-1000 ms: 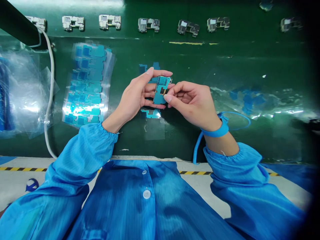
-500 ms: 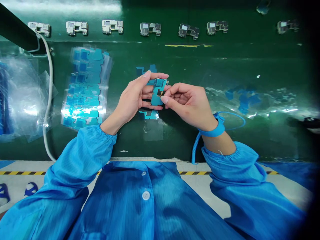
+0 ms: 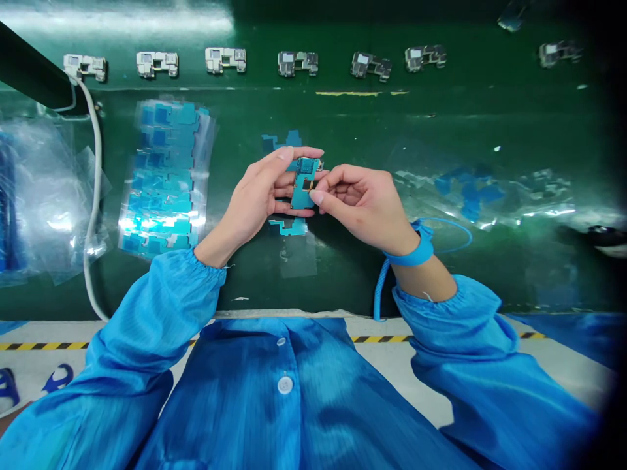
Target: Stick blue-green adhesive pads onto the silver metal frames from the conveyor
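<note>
A small circuit board [image 3: 304,186] with a blue film on its face is held upright over the bench. My left hand [image 3: 264,186] is closed around it, with the fingers behind the board and along its top and bottom ends. My right hand [image 3: 360,199] pinches at the board's right edge, thumb on the blue face. What the right fingertips touch behind the edge is hidden. Below the hands a blue film piece [image 3: 289,226] lies on a clear backing sheet [image 3: 300,258]. A blue wrist strap [image 3: 414,253] with a coiled cord circles my right wrist.
Sheets of blue die-cut film [image 3: 164,176] lie to the left. Clear plastic bags [image 3: 49,196] and a white cable [image 3: 93,196] are farther left. Several circuit boards [image 3: 225,60] stand in a row along the back. Peeled blue film scraps [image 3: 470,189] lie on the right of the green bench [image 3: 353,287].
The view has shifted slightly. Both hands keep nearly the same hold on the board, and the right thumb still presses at its edge.
</note>
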Tool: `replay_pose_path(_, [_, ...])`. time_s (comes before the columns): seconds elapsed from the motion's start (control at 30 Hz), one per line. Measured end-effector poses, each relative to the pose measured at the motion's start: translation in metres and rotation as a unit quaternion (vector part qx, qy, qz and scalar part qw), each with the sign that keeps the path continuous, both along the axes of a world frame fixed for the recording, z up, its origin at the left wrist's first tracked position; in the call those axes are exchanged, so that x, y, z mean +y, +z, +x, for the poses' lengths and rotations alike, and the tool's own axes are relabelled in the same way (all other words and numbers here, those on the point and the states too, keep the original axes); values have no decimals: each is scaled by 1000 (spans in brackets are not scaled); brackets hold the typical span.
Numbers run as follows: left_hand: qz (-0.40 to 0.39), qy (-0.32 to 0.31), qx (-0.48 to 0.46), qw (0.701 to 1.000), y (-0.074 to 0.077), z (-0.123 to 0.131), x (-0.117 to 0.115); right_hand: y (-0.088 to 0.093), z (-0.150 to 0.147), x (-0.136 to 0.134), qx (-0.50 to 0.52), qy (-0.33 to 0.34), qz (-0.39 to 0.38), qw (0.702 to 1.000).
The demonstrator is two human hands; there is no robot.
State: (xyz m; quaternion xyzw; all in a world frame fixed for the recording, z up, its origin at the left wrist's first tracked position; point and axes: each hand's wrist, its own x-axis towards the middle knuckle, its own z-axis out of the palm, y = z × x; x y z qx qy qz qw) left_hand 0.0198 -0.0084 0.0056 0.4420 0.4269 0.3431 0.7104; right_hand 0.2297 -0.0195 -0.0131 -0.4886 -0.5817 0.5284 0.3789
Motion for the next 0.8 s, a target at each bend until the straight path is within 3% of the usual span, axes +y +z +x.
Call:
replay_pose_path(0.63, [33,-11,5,999,-9,-1,-3,-1,1,2,16,24,5,1000])
replay_pose_path(0.8, [51,10,3,999,-14,0,-2,3,0,1,-11,10,73,997])
